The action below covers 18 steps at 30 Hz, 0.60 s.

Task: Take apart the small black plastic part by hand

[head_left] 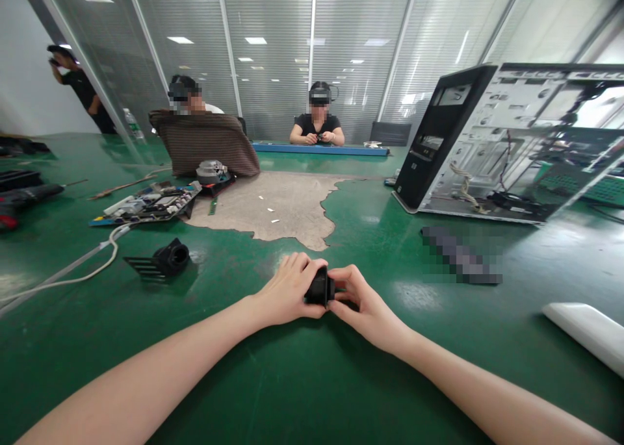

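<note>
Between my two hands, near the middle of the green table, is a small black part (319, 288) with a flared rim. My left hand (292, 288) is closed around its left side, thumb below and fingers above. My right hand (358, 302) grips the narrower right end between thumb and fingers. Another black part (170, 258), with a round opening and a slatted plate, lies on the table to the left of my hands.
An open computer case (487, 146) stands at the right, with a blurred dark object (458, 253) before it. A white object (585, 331) lies far right. Circuit board (156, 201), cable (110, 253) and drill (29, 198) are left. People sit across the table (263, 380).
</note>
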Each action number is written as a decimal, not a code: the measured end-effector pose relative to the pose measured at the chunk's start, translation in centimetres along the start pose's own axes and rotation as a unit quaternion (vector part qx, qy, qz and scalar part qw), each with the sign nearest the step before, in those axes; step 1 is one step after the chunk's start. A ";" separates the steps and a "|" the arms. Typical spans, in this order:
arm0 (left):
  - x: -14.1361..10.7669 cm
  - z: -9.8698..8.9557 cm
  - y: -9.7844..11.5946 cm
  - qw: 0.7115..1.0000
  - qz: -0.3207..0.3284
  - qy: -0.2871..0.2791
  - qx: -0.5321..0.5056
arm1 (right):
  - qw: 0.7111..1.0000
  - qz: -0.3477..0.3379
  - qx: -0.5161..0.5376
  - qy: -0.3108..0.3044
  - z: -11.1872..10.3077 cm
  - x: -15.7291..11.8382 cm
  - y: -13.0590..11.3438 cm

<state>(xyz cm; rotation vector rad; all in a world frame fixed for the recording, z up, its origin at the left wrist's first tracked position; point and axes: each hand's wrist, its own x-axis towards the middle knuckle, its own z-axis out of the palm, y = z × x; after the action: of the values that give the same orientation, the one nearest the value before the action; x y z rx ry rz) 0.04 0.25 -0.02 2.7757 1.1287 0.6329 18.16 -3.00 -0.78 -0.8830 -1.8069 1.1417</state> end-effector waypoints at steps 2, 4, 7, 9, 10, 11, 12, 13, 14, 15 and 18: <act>0.0 -0.1 0.0 1.000 -0.001 -0.001 0.002 | 1.000 -0.002 0.010 0.002 0.0 0.0 0.1; 0.0 -0.1 0.1 1.000 -0.001 -0.001 0.004 | 1.000 0.003 0.020 0.008 0.0 0.0 0.2; 0.0 -0.1 0.1 1.000 -0.002 0.000 0.007 | 1.000 0.010 0.016 0.016 0.1 0.0 0.3; 0.0 -0.1 0.1 1.000 -0.003 0.000 0.004 | 1.000 0.020 0.012 0.020 0.1 0.1 0.2; 0.0 -0.1 0.1 1.000 -0.004 0.001 0.001 | 0.999 0.028 0.014 0.019 0.1 0.1 0.1; 0.0 -0.1 0.1 1.000 -0.005 0.002 -0.001 | 0.999 0.037 0.018 0.016 0.1 0.1 0.1; 0.0 -0.1 0.1 1.000 -0.006 0.002 -0.004 | 0.999 0.045 0.024 0.012 0.1 0.1 0.0; 0.0 -0.1 0.1 1.000 -0.006 0.001 -0.005 | 0.998 0.048 0.028 0.008 0.0 0.1 0.0; 0.0 -0.1 0.1 1.000 -0.006 -0.001 -0.004 | 0.998 0.048 0.031 0.004 0.0 0.0 -0.1; 0.0 -0.1 0.1 1.000 -0.005 -0.003 -0.003 | 0.999 0.044 0.032 0.002 0.0 0.0 -0.1; -0.1 -0.2 0.1 1.000 -0.004 -0.006 0.002 | 0.999 0.022 0.039 0.003 0.0 -0.1 0.0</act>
<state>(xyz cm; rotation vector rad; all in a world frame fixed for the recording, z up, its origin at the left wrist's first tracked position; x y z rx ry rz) -0.01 0.13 0.12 2.7729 1.1395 0.6137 18.22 -3.07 -0.75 -0.8842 -1.7339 1.2270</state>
